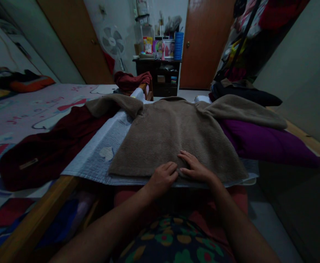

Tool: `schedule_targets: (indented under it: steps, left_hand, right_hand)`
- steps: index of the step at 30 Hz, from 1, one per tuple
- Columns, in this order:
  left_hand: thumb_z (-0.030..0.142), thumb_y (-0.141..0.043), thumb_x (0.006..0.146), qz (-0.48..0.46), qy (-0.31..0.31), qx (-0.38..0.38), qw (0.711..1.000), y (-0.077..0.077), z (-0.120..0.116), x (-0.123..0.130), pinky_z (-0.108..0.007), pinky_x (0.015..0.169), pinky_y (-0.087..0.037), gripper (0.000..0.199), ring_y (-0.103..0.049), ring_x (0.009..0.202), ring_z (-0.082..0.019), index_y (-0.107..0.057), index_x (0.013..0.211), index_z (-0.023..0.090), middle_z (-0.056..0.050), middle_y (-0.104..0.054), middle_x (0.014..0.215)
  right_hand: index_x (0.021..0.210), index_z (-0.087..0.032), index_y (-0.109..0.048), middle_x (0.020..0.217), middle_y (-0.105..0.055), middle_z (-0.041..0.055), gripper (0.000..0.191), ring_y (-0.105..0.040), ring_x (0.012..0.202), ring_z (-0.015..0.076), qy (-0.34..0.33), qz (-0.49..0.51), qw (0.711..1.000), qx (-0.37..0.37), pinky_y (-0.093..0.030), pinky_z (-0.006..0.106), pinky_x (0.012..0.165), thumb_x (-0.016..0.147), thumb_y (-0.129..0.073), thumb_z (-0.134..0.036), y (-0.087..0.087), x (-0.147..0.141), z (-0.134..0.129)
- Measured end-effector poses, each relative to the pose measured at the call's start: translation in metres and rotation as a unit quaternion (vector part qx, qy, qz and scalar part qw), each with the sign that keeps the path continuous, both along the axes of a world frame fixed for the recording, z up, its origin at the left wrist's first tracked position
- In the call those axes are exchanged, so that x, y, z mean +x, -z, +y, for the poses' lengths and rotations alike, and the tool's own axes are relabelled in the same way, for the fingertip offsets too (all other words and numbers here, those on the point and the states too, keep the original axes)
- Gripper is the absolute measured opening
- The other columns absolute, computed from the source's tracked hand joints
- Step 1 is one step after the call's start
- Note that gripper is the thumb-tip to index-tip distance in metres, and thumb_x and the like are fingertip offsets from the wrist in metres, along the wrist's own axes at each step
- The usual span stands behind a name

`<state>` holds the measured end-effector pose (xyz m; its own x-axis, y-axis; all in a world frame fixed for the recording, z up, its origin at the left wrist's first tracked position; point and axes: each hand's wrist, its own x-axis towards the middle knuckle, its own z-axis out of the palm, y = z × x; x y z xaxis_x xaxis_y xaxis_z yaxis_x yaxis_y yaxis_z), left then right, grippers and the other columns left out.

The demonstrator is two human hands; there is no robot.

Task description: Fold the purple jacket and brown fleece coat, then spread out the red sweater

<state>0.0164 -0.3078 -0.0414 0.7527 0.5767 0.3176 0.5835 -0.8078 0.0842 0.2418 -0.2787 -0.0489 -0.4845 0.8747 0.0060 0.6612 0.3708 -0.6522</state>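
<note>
A brown fleece sweater point(173, 135) lies spread flat in front of me, its neck away from me and its sleeves out to both sides. At the middle of its bottom hem, my left hand point(163, 178) is closed, with curled fingers gripping the edge; the fingertips are partly hidden. My right hand point(195, 168) rests just beside it, fingers stretched out and lying on the fabric. Under the sweater is a light blue quilted cloth point(94, 160), which shows at the left and along the front edge.
A dark red garment point(50, 146) lies at left on the patterned bed point(74, 91). Folded purple cloth point(269, 144) sits under the right sleeve, with dark clothes point(244, 93) behind. A wooden rail point(36, 219) runs at lower left. Farther back stand a fan point(112, 40) and a black shelf point(146, 73).
</note>
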Motion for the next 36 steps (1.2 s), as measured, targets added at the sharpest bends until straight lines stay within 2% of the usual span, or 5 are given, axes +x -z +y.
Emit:
schedule_targets:
  steps: [3, 9, 23, 30, 36]
  left_hand:
    - [0.016, -0.052, 0.092, -0.028, 0.026, 0.031, 0.999, 0.005, 0.002, -0.001, -0.041, 0.101, -0.045, 0.011, -0.05, 0.121, -0.024, -0.062, 0.096, 0.018, -0.01, -0.057, 0.119]
    - [0.018, -0.049, 0.094, -0.022, 0.046, -0.009, 0.999, 0.014, 0.002, -0.003, -0.04, 0.093, -0.05, 0.016, -0.056, 0.111, -0.023, -0.062, 0.103, 0.019, -0.01, -0.061, 0.11]
    - [0.011, -0.044, 0.088, -0.129, 0.013, -0.098, 0.987, 0.017, -0.01, -0.006, -0.037, 0.095, -0.049, 0.026, -0.062, 0.107, -0.022, -0.055, 0.111, 0.017, -0.01, -0.066, 0.112]
    - [0.019, -0.043, 0.093, -0.135, -0.069, -0.241, 0.958, -0.006, 0.012, 0.004, -0.03, 0.079, -0.05, 0.017, -0.066, 0.083, -0.018, -0.059, 0.098, 0.022, -0.004, -0.069, 0.091]
    - [0.015, -0.042, 0.092, -0.099, -0.082, -0.165, 0.978, -0.003, 0.055, 0.03, -0.039, 0.106, -0.039, 0.033, -0.05, 0.125, -0.022, -0.056, 0.122, 0.018, -0.009, -0.059, 0.13]
  right_hand:
    - [0.144, -0.022, -0.043, 0.157, -0.028, 0.0118, 0.066, -0.023, 0.146, 0.0269, 0.004, -0.01, 1.0, 0.007, -0.022, 0.048, 0.118, 0.084, -0.061, -0.045, 0.0, -0.001, -0.001]
    - [0.144, -0.022, -0.043, 0.156, -0.03, 0.0123, 0.069, -0.025, 0.145, 0.0287, 0.008, -0.028, 0.999, 0.042, -0.022, 0.05, 0.117, 0.083, -0.062, -0.046, 0.004, -0.004, -0.003]
    - [0.14, -0.022, -0.047, 0.152, -0.038, 0.0111, 0.056, -0.03, 0.143, 0.0263, 0.05, -0.056, 0.991, 0.106, -0.025, 0.047, 0.117, 0.089, -0.056, -0.042, 0.012, -0.014, -0.007]
    - [0.142, -0.022, -0.045, 0.154, -0.037, 0.0085, 0.059, -0.021, 0.146, 0.03, 0.101, -0.098, 0.985, 0.099, -0.015, 0.054, 0.118, 0.089, -0.054, -0.045, 0.008, -0.018, -0.013]
    - [0.148, -0.02, -0.037, 0.156, -0.033, 0.0076, 0.062, -0.022, 0.146, 0.0266, 0.082, -0.134, 0.983, 0.096, -0.015, 0.051, 0.118, 0.091, -0.047, -0.042, 0.007, -0.019, -0.015]
